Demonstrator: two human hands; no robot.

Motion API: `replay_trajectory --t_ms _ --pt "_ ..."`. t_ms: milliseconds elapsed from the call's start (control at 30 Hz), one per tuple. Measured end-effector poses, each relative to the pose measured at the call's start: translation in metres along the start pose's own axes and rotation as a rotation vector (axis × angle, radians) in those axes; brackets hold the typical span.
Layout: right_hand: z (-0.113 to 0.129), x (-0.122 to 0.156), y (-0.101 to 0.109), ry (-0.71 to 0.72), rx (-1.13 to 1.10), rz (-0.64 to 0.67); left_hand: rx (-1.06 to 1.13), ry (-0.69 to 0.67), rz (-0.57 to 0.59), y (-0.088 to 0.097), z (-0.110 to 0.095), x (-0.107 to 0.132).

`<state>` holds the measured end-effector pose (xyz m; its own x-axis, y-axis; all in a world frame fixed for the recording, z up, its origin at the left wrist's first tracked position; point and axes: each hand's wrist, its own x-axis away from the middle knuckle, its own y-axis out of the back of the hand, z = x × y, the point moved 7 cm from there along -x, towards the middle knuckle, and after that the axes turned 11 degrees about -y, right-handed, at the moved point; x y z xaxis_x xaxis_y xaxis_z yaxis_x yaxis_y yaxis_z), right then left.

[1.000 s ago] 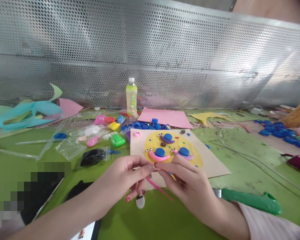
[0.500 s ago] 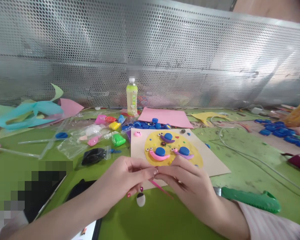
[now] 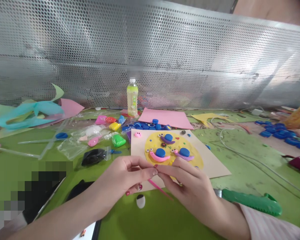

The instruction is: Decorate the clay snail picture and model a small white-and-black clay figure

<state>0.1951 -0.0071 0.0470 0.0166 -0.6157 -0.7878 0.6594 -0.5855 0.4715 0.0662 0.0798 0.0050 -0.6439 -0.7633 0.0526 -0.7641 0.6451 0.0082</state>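
At the middle, the fingertips of my left hand (image 3: 130, 175) and my right hand (image 3: 186, 180) are pinched together and touching. Whatever lies between the tips is too small or hidden to make out. A thin pink stick (image 3: 161, 190) slants down to the right from under my left fingers. Just behind the hands lies a beige sheet (image 3: 216, 163) bearing a yellow round (image 3: 150, 140) with three clay snails, among them a pink snail (image 3: 153, 157) with a blue cap (image 3: 160, 152) for a shell. A white oval piece with a dark top (image 3: 140, 201) rests on the table below my left fingers.
A green-handled cutter (image 3: 251, 201) lies beside my right wrist. Bagged coloured clay (image 3: 118, 140), a black clay packet (image 3: 93, 156) and blue caps (image 3: 145, 125) lie behind. A drink bottle (image 3: 132, 98) stands before the perforated metal panel (image 3: 90, 43). A cable (image 3: 252, 158) crosses the right side.
The hands stay almost in place, with fingertips slightly shifted and my left lower fingers drawn up a little. The other things stay where they were.
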Motion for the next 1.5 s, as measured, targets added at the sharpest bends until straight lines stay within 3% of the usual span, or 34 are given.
replay_trajectory --t_ms 300,667,933,1500 --pt "0.004 -0.006 0.003 -0.003 -0.081 0.020 -0.044 -0.027 0.055 0.001 0.001 -0.001" --pt "-0.012 -0.002 -0.007 -0.169 -0.177 0.145 -0.183 -0.093 0.076 0.006 -0.005 -0.003" --pt "-0.015 -0.002 -0.010 -0.209 -0.082 0.205 -0.313 -0.113 0.069 0.009 -0.014 -0.004" --pt "-0.012 0.000 -0.007 -0.197 -0.173 0.161 -0.506 -0.142 -0.011 0.027 -0.028 -0.011"
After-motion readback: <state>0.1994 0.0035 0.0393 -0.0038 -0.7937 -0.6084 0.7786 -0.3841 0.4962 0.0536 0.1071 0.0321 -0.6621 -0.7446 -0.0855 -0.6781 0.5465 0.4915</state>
